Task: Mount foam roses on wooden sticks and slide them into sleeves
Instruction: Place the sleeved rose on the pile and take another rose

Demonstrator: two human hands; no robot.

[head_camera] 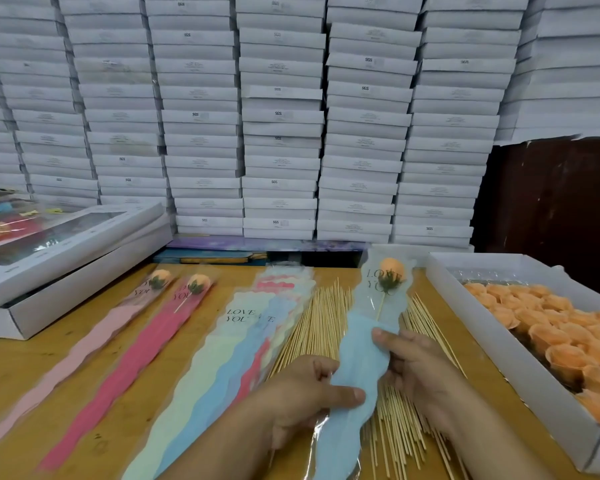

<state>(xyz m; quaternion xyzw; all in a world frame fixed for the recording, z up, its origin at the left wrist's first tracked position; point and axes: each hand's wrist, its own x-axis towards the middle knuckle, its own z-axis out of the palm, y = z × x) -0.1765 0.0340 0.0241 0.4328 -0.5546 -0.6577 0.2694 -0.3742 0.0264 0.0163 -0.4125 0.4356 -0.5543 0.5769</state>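
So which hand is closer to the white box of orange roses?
Right. The right hand grips the blue sleeve on the side facing the white box, with only wooden sticks between them. The left hand holds the sleeve's far edge, farther away.

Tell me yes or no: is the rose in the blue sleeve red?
No: the rose in the blue sleeve held by both hands is orange.

A wall of stacked flat white cardboard boxes [281, 116] fills the upper frame. At the left edge, two larger white boxes with clear window lids [66, 251] sit stacked and tilted on the yellowish wooden tabletop [21, 372]. A dark brown panel [561, 209] stands at right.
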